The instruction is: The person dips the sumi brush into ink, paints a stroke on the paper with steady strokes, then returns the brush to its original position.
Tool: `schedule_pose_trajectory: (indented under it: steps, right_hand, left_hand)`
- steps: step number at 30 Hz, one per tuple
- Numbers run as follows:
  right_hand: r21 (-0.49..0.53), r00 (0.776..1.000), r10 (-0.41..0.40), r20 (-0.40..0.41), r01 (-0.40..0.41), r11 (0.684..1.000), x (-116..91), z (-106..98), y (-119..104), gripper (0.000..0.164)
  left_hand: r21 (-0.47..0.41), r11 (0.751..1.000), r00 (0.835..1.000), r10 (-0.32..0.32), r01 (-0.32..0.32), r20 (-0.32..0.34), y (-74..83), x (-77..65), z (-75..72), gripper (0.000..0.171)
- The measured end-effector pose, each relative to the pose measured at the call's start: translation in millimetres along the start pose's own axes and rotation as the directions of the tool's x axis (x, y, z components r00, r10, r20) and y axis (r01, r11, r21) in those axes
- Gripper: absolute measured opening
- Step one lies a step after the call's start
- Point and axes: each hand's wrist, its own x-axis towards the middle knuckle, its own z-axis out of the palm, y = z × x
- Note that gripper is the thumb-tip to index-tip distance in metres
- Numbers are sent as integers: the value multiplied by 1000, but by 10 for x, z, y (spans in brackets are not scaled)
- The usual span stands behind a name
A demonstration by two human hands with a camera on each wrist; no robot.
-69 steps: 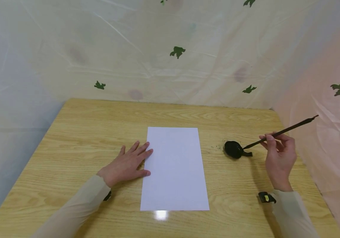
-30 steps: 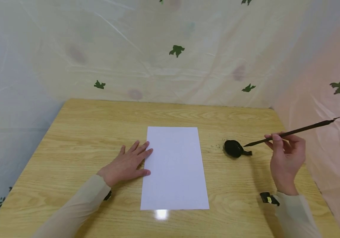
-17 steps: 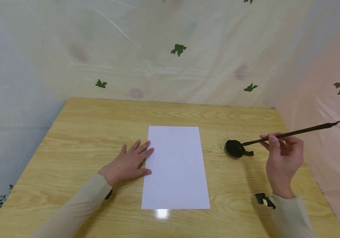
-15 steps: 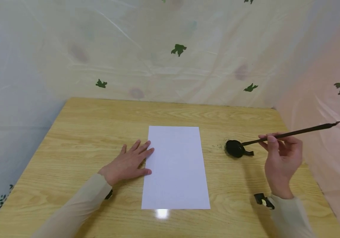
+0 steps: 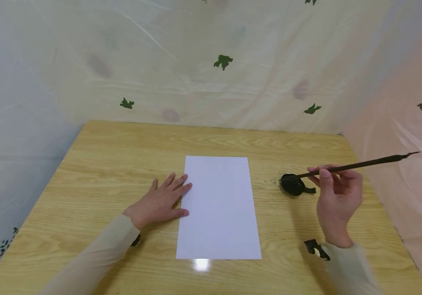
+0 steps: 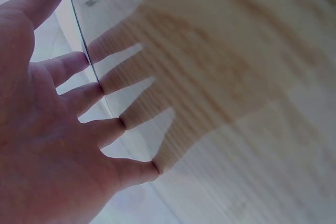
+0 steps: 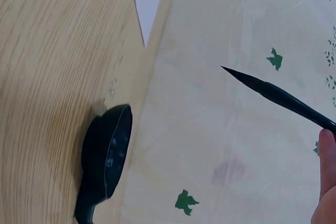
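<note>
My right hand [image 5: 338, 200] pinches a dark ink brush [image 5: 366, 164] between thumb and fingers. In the right wrist view the brush [image 7: 278, 97] shows a pointed black tip, held above the table. Just left of that hand sits a small black ink dish [image 5: 292, 185] with a short handle; the same dish [image 7: 107, 150] has a shiny dark inside. My left hand [image 5: 157, 205] lies flat with fingers spread, its fingertips and thumb on the left edge of a blank white sheet of paper [image 5: 218, 209]. In the left wrist view that hand's fingertips [image 6: 142, 167] touch the tabletop.
The wood-grain table [image 5: 122, 147] backs onto a pale curtain [image 5: 174, 61] with green leaf shapes, which also closes off both sides. Small dark specks [image 5: 274, 180] mark the wood left of the dish. Light glares below the sheet.
The right hand has gone right and then back left with the brush, whose tip now passes over the dish toward the paper. The left hand and sheet have stayed in place.
</note>
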Motion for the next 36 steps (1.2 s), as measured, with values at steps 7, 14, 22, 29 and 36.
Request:
schedule_pose_trajectory:
  steps: [7, 14, 22, 29, 36]
  right_hand:
    - [19, 999, 9, 31, -9, 1000, -70, 120, 48, 22]
    - [12, 999, 20, 47, -21, 1000, -141, 258, 71, 20]
    - [54, 997, 26, 73, -30, 998, -205, 403, 86, 19]
    - [70, 991, 13, 133, -23, 997, -249, 527, 105, 20]
    - [57, 978, -1, 208, -11, 998, -287, 669, 132, 23]
  left_hand:
    - [3, 1000, 1000, -3, 3, 1, -2, -2, -5, 81]
    - [8, 1000, 1000, 4, -4, 0, -4, -8, -15, 80]
    - [5, 1000, 1000, -3, 3, 11, -2, -6, -32, 81]
    - [5, 1000, 1000, -1, 1, 11, 1, -21, -37, 80]
    - [6, 1000, 1000, 0, 0, 10, -2, -21, -30, 81]
